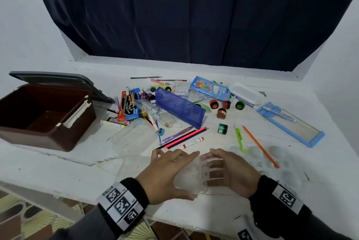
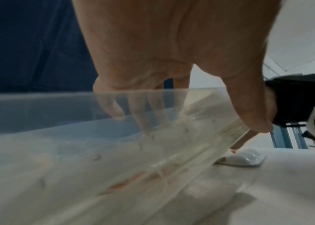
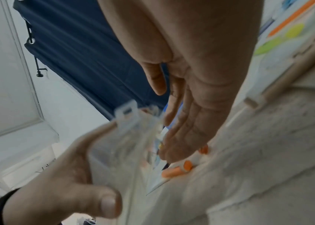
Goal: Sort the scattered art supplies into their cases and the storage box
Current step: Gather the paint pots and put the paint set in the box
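A clear plastic case (image 1: 191,178) is held just above the table's front edge. My left hand (image 1: 169,173) grips it, fingers over the top and thumb under the near edge. In the left wrist view, those fingers (image 2: 143,115) show through the case wall (image 2: 76,152). My right hand (image 1: 231,169) lies flat against the case's right side, its straight fingers (image 3: 187,121) touching the plastic (image 3: 118,152). The brown storage box (image 1: 38,138) stands open at the left. Pencils (image 1: 184,137), a marker (image 1: 192,141), paint jars (image 1: 213,103) and a blue pencil case (image 1: 180,108) lie scattered mid-table.
An orange pencil (image 1: 260,146) and green highlighter (image 1: 239,138) lie beside a white palette (image 1: 272,158) at the right. Farther back lie a blue blister pack (image 1: 291,123), a crayon box (image 1: 210,89), a white case (image 1: 245,94) and another clear case (image 1: 134,138). A dark curtain hangs behind.
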A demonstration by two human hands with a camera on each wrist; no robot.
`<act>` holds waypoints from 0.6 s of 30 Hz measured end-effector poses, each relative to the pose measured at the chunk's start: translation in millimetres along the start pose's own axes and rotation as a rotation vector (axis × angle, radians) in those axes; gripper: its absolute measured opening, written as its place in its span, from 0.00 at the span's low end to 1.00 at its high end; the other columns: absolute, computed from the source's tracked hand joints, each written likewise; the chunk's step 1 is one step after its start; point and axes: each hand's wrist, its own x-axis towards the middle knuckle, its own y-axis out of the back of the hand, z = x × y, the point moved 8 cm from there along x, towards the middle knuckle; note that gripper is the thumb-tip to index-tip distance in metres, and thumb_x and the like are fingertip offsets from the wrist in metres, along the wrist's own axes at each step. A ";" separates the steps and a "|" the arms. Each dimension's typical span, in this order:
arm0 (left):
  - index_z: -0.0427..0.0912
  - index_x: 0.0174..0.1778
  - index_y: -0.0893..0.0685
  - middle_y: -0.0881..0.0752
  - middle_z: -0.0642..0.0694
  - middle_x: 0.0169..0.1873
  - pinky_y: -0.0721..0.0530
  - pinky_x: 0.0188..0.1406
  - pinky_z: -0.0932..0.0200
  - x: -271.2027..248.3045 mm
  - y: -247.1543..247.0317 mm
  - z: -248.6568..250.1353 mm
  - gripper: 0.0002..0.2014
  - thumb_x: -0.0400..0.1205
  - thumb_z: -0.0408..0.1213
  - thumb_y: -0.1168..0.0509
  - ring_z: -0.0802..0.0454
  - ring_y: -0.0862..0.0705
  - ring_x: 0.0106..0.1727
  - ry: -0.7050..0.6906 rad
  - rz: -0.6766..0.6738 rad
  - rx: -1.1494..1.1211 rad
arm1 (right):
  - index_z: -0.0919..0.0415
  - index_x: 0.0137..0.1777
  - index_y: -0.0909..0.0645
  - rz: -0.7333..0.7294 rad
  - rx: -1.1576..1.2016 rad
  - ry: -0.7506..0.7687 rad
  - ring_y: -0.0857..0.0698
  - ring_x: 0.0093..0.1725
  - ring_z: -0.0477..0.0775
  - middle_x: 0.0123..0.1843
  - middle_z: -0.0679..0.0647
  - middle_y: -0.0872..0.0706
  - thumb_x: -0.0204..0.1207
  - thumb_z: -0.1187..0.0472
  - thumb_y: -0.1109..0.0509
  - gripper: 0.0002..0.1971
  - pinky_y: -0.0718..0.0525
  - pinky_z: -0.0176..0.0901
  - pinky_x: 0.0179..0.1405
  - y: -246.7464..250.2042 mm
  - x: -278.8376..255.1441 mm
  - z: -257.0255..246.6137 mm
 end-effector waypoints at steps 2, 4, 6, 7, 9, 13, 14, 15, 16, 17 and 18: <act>0.69 0.84 0.54 0.33 0.62 0.76 0.48 0.75 0.47 2.8 -8.4 -3.3 0.51 0.70 0.74 0.34 0.62 0.38 0.77 0.017 -0.038 0.013 | 0.67 0.55 0.12 0.007 -0.028 -0.001 0.11 0.42 0.62 0.46 0.65 0.10 0.85 0.50 0.37 0.20 0.11 0.56 0.48 5.7 -4.5 0.5; 0.68 0.85 0.53 0.34 0.61 0.76 0.50 0.76 0.47 2.4 -12.3 -9.2 0.51 0.70 0.74 0.33 0.61 0.39 0.78 0.042 -0.055 0.014 | 0.65 0.57 0.13 0.006 -0.067 -0.008 0.11 0.45 0.62 0.49 0.65 0.10 0.84 0.49 0.36 0.19 0.11 0.58 0.53 4.6 -7.6 5.2; 0.68 0.85 0.52 0.35 0.61 0.76 0.50 0.75 0.48 -3.1 -10.0 -19.0 0.52 0.69 0.74 0.32 0.61 0.40 0.79 0.065 -0.034 0.025 | 0.63 0.58 0.13 0.014 -0.110 0.015 0.12 0.47 0.61 0.51 0.65 0.11 0.84 0.50 0.36 0.17 0.12 0.58 0.55 -0.1 -11.6 8.3; 0.69 0.84 0.52 0.36 0.62 0.76 0.50 0.74 0.49 -8.3 -8.0 -26.2 0.52 0.68 0.75 0.32 0.62 0.42 0.80 0.079 -0.015 0.036 | 0.61 0.57 0.13 0.012 -0.136 0.038 0.12 0.48 0.61 0.52 0.64 0.11 0.83 0.51 0.35 0.15 0.12 0.57 0.56 -3.3 -13.8 9.2; 0.71 0.84 0.52 0.37 0.63 0.77 0.51 0.71 0.52 -22.6 -4.8 -44.8 0.53 0.66 0.76 0.32 0.63 0.45 0.80 0.121 0.011 0.056 | 0.56 0.56 0.13 0.006 -0.212 0.088 0.11 0.53 0.60 0.55 0.61 0.11 0.83 0.51 0.35 0.13 0.13 0.56 0.58 -8.7 -17.6 9.5; 0.73 0.83 0.52 0.41 0.66 0.77 0.52 0.69 0.52 -59.1 -3.7 -86.9 0.53 0.64 0.76 0.32 0.66 0.50 0.79 0.228 0.022 0.085 | 0.40 0.58 0.18 0.019 -0.486 0.134 0.16 0.59 0.50 0.58 0.51 0.15 0.82 0.47 0.34 0.07 0.13 0.49 0.58 -12.6 -21.5 6.9; 0.74 0.83 0.52 0.42 0.66 0.78 0.51 0.69 0.51 -66.1 -3.4 -95.2 0.53 0.64 0.75 0.31 0.67 0.51 0.79 0.244 0.026 0.088 | 0.38 0.60 0.20 0.006 -0.536 0.142 0.16 0.59 0.48 0.59 0.49 0.16 0.81 0.47 0.32 0.09 0.13 0.47 0.58 -14.1 -21.4 7.1; 0.74 0.83 0.51 0.43 0.67 0.78 0.49 0.69 0.51 -71.6 -2.3 -101.6 0.53 0.64 0.74 0.31 0.67 0.52 0.79 0.253 0.035 0.084 | 0.38 0.63 0.22 -0.014 -0.584 0.158 0.16 0.58 0.47 0.60 0.47 0.17 0.80 0.47 0.30 0.12 0.14 0.45 0.58 -16.8 -21.4 6.9; 0.75 0.82 0.51 0.43 0.67 0.78 0.48 0.69 0.51 -75.2 -0.7 -107.5 0.53 0.64 0.74 0.30 0.68 0.52 0.79 0.258 0.045 0.071 | 0.37 0.65 0.24 -0.034 -0.644 0.177 0.16 0.57 0.46 0.60 0.45 0.17 0.78 0.46 0.28 0.17 0.14 0.44 0.58 -19.9 -21.0 6.8; 0.75 0.82 0.50 0.42 0.68 0.78 0.46 0.69 0.52 -77.7 1.5 -112.2 0.52 0.64 0.73 0.30 0.68 0.50 0.79 0.257 0.049 0.049 | 0.37 0.67 0.26 -0.047 -0.732 0.196 0.16 0.58 0.46 0.61 0.44 0.18 0.75 0.44 0.26 0.22 0.14 0.45 0.59 -22.8 -20.1 7.2; 0.76 0.81 0.49 0.40 0.68 0.77 0.43 0.70 0.52 -79.2 4.1 -116.6 0.51 0.64 0.73 0.29 0.68 0.46 0.79 0.254 0.050 0.019 | 0.37 0.70 0.29 -0.053 -0.851 0.216 0.18 0.60 0.47 0.64 0.44 0.19 0.72 0.41 0.24 0.28 0.16 0.47 0.62 -25.8 -18.6 8.1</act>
